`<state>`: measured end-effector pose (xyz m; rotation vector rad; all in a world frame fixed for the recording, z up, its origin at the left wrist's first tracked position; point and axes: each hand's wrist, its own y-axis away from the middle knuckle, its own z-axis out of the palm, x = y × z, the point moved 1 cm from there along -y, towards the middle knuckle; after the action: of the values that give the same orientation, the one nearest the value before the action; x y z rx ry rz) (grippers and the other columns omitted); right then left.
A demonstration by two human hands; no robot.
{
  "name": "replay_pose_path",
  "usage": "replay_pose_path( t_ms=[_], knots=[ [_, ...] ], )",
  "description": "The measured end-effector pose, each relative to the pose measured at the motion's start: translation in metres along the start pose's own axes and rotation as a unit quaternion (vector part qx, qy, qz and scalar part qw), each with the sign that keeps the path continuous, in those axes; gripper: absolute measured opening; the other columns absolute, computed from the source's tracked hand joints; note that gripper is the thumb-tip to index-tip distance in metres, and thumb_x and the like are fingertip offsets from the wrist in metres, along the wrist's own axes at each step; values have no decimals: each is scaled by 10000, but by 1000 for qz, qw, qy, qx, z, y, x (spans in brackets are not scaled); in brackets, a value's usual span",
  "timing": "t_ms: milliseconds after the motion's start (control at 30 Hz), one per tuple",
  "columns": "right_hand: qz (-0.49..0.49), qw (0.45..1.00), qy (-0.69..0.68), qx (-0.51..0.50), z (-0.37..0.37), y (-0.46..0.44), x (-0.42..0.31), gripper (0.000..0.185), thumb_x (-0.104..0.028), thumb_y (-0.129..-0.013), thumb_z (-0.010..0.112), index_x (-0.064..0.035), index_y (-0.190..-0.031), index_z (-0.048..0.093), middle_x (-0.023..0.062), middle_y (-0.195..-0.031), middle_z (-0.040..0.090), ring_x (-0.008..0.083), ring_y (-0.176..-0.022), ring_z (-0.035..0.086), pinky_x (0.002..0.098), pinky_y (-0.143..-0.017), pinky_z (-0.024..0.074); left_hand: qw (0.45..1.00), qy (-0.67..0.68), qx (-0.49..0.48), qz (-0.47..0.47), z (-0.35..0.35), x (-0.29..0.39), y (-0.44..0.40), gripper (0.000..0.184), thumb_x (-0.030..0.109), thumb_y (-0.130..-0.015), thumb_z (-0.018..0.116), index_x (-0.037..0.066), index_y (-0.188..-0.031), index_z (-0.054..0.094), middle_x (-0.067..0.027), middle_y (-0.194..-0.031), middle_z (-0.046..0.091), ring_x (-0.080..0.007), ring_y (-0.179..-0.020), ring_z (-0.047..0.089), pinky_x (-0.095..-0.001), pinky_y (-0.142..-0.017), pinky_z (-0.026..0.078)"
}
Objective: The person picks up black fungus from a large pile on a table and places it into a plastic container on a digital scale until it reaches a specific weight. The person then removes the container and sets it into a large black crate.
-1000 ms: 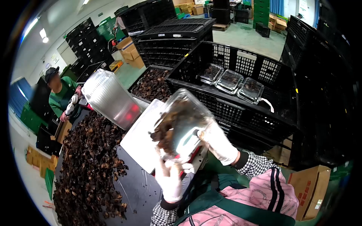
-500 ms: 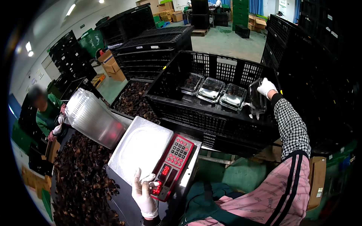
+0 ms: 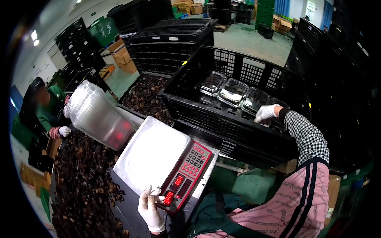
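Note:
My gloved left hand (image 3: 151, 210) rests at the near corner of the digital scale (image 3: 189, 162), fingers loosely bent and apart, touching its red-framed panel beside the lit display. Nothing lies on the metal weighing plate (image 3: 154, 152). Inside the large black crate (image 3: 238, 126), my gloved right hand (image 3: 266, 113) has its fingers closed at the near end of the rightmost clear plastic clamshell box, which the hand and sleeve mostly hide. Several similar clamshell boxes (image 3: 231, 93) lie in a row to its left.
A tall nested stack of clear plastic trays (image 3: 101, 115) leans beside the scale. Dark dried pieces, fungus-like, cover the table (image 3: 85, 190) and fill a bin (image 3: 145, 97) behind. A co-worker in green (image 3: 49, 105) works at left. Black crates (image 3: 170, 43) stand beyond.
My right hand has moved down and left, from the far end of the rightmost box to its near end. The left hand stays by the scale. The view has shifted slightly.

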<state>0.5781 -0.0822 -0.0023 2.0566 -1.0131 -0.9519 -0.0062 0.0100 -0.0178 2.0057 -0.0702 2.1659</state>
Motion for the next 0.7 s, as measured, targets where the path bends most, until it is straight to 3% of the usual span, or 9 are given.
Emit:
replay_pose_path(
  t_ms=[67,200,300,333,400,467,600,667,700],
  knots=[
    [-106,991,84,-14,5,-25,20,462,-282,-944,721,-36,-1331,660,103,-1103,744,159,-972,711,326,-804,587,1000,7,5,-5,0,2,3,292,31,-1044,514,-90,-1299,590,-199,-1034,746,-174,-762,708,-245,-672,534],
    [-177,975,115,63,-16,-77,73,771,-283,-861,816,-30,-1510,486,129,-1207,711,190,-992,695,359,-838,578,999,21,3,-48,-5,1,7,262,33,-1039,528,-89,-1253,617,-223,-1068,752,-158,-788,719,-246,-642,538],
    [-255,944,185,98,-57,-119,113,599,-257,-864,813,-2,-1369,619,147,-1126,752,231,-909,722,371,-803,585,998,45,-19,-35,-13,-4,15,258,62,-1057,530,-83,-1252,619,-213,-1094,740,-202,-852,735,-274,-732,564],
    [-115,963,215,118,-53,-58,55,464,-253,-864,811,10,-1230,699,129,-1114,761,238,-892,721,369,-806,576,997,55,-26,-38,-16,0,15,262,66,-1062,530,-85,-1257,618,-210,-1094,739,-198,-863,731,-279,-763,567],
    [-129,886,325,303,-84,-46,22,347,-227,-906,771,10,-1154,718,111,-1093,766,217,-940,711,346,-845,557,996,83,-25,-24,-25,-8,18,272,62,-1070,520,-84,-1280,613,-205,-1100,737,-187,-888,721,-280,-790,567],
    [-359,810,212,412,-82,-5,-65,217,-111,-966,649,4,-1133,725,156,-1103,746,270,-979,712,370,-874,541,995,93,-25,-26,-36,-12,22,292,64,-1072,526,-53,-1324,616,-144,-1133,736,-120,-892,688,-238,-789,535],
    [-618,707,32,342,22,90,-270,234,-60,-1068,528,29,-1247,650,119,-1265,699,176,-1131,670,305,-1027,511,998,54,-24,-11,-44,-10,34,295,34,-1056,506,-53,-1312,624,-111,-1127,738,-128,-904,698,-236,-789,542],
    [-682,632,105,354,66,103,-348,281,-52,-1061,537,11,-1320,625,121,-1332,666,188,-1234,631,312,-1104,468,999,32,1,27,-55,-29,37,283,11,-1017,568,-33,-1281,660,-104,-1118,739,-131,-942,696,-255,-846,549],
    [-719,586,145,345,85,105,-385,329,-37,-1055,530,-1,-1377,585,124,-1389,629,212,-1297,591,326,-1136,444,992,-67,49,90,-69,-29,40,291,-1,-994,585,-11,-1271,675,-105,-1129,738,-146,-962,700,-269,-869,551]
  ],
)
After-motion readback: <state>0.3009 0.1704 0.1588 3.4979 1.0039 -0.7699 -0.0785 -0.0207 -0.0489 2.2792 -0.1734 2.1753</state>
